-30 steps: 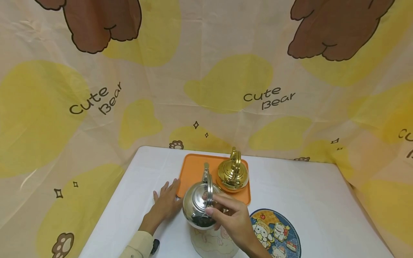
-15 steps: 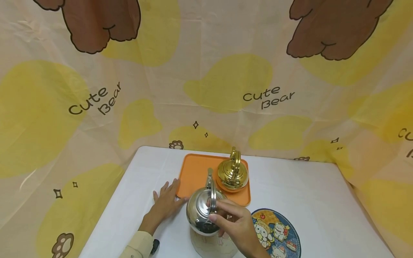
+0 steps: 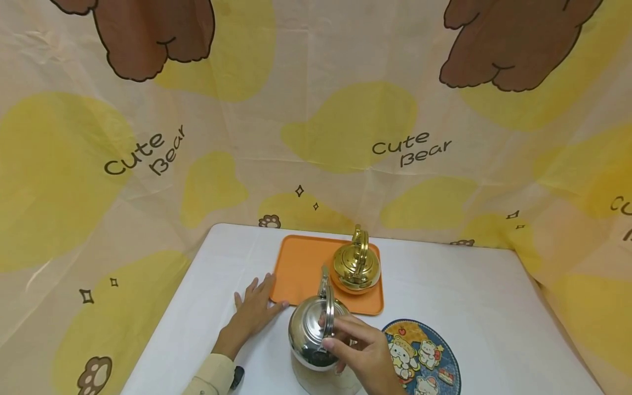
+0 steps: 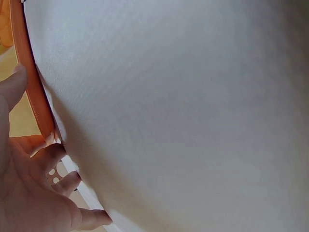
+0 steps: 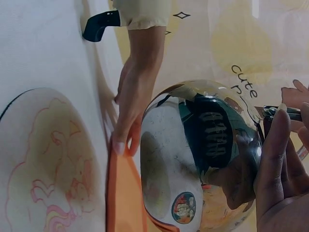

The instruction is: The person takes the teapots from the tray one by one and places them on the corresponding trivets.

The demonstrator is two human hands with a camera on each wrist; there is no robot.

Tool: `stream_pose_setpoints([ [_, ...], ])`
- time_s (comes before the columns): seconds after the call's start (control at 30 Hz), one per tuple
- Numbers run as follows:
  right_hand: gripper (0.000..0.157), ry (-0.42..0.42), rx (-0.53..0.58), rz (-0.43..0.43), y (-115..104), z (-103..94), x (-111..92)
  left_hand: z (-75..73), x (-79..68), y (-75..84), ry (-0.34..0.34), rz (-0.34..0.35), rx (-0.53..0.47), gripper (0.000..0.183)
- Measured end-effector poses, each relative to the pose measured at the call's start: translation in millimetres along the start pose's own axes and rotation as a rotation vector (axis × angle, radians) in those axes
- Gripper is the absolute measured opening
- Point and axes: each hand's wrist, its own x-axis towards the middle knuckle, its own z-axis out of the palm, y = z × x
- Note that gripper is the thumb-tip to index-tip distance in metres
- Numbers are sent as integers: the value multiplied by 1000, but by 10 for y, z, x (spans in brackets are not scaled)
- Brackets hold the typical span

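Note:
My right hand (image 3: 367, 351) pinches the upright handle (image 3: 329, 312) of a shiny silver kettle (image 3: 308, 340) between thumb and fingers. The kettle hangs over a round pale mat (image 3: 323, 384) with a pink line drawing, plainer in the right wrist view, where a gap shows between kettle and mat (image 5: 48, 154). My left hand (image 3: 254, 311) rests with fingers spread at the front left corner of an orange tray (image 3: 298, 263). In the left wrist view, its thumb (image 4: 17, 82) lies at the tray's rim (image 4: 34, 87). A gold kettle (image 3: 351, 274) stands on the tray's right half.
A round blue mat (image 3: 427, 351) with cartoon bears lies at the front right, beside my right wrist. White cloth (image 3: 459, 291) covers the table. Behind it hangs a backdrop (image 3: 336, 137) printed with bears. A black device (image 3: 238, 377) sits at my left sleeve (image 3: 212, 376).
My right hand has brought the silver kettle toward me and slightly right, so it covers more of the pale mat. My left thumb now shows beside the tray. The gold kettle has not moved.

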Motion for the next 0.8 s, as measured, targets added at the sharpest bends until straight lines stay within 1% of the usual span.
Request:
stream_pose_setpoints([
  [0.1, 31, 6, -3, 43, 19, 0, -23, 1, 0, -2, -8, -3, -2, 91],
  [0.2, 32, 3, 6, 60, 48, -5, -49, 5, -3, -1, -10, -6, -6, 90],
  [0.57, 34, 1, 8, 68, 171, -35, -149, 14, -1, -13, -13, 0, -20, 88],
  [0.8, 34, 13, 37, 22, 288, -53, -195, 14, 2, -11, -23, -4, -27, 88],
])
